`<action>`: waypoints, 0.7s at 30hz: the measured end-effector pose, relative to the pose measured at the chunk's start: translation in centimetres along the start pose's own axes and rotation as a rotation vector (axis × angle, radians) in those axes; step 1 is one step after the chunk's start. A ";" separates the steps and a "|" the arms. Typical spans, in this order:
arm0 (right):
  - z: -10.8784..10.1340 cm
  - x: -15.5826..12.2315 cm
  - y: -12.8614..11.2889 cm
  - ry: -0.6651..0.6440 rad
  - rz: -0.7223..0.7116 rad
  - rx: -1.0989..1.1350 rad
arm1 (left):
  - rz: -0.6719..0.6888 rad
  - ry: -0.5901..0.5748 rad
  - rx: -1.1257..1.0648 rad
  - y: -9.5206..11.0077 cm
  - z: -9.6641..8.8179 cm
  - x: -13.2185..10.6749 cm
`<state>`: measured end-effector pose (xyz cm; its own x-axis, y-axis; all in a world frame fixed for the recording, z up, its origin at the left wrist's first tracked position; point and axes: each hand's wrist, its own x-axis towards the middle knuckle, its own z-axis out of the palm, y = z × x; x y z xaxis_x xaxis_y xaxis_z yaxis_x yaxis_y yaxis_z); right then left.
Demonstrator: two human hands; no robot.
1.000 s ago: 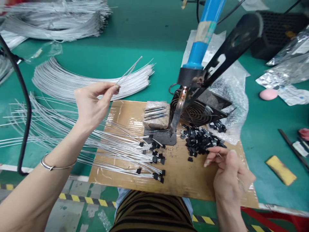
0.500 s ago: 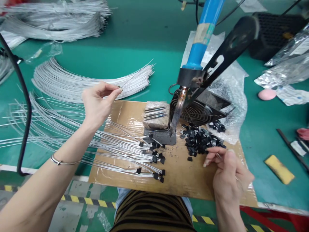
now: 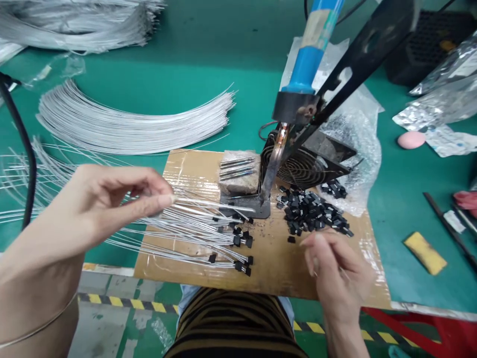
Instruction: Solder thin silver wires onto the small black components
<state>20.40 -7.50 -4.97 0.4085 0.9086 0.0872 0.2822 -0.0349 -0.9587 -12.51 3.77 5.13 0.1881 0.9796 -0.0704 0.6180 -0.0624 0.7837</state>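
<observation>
Fingers (image 3: 154,204), left hand (image 3: 100,209): pinching white wire (image 3: 212,203). Right hand (image 3: 337,271): curled, contents unclear, by connectors (image 3: 313,214). Cardboard (image 3: 279,276): bare at centre near edge.

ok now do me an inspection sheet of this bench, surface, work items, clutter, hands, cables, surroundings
Surface: green table; brown cardboard sheet on it, smudged near the front edge.
Work items: fanned white wire bundle; wires with black ends; loose black pieces; blue-handled iron pointing down.
Clutter: pink egg-shaped object, yellow block, silvery bags, bubble wrap.
Hands: left hand pinches a blurred white wire; right hand near the loose pieces, grip unclear.
Cables: black cable at left.
Surroundings: yellow-black floor tape.
</observation>
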 end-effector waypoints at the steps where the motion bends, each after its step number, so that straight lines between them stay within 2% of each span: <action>1: 0.4 -0.3 -0.7 -0.113 0.014 0.057 | -0.001 -0.085 -0.044 0.2 0.3 -0.5; 3: 1.5 -0.7 -2.2 -0.332 0.034 0.127 | -0.009 -0.174 -0.082 0.3 1.3 -1.2; 6: 3.0 -0.8 -3.5 -0.472 0.097 0.193 | -0.029 -0.219 -0.099 0.1 3.0 -1.6; 10: 3.8 -0.6 -3.5 -0.439 0.094 0.228 | -0.010 -0.252 -0.110 -0.1 3.9 -1.8; 13: 3.6 -0.5 -3.0 -0.399 0.112 0.244 | 0.022 -0.260 -0.103 -0.4 3.7 -1.9; 17: 3.3 -0.3 -2.5 -0.415 0.156 0.278 | 0.031 -0.296 -0.106 -0.6 3.5 -1.7; 21: 3.3 -0.1 -2.4 -0.404 0.114 0.264 | 0.037 -0.337 -0.099 -0.6 3.6 -1.6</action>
<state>16.79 -6.16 -3.54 0.0397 0.9957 -0.0841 0.0045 -0.0843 -0.9964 -10.43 1.56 2.58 0.4607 0.8580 -0.2273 0.5318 -0.0618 0.8446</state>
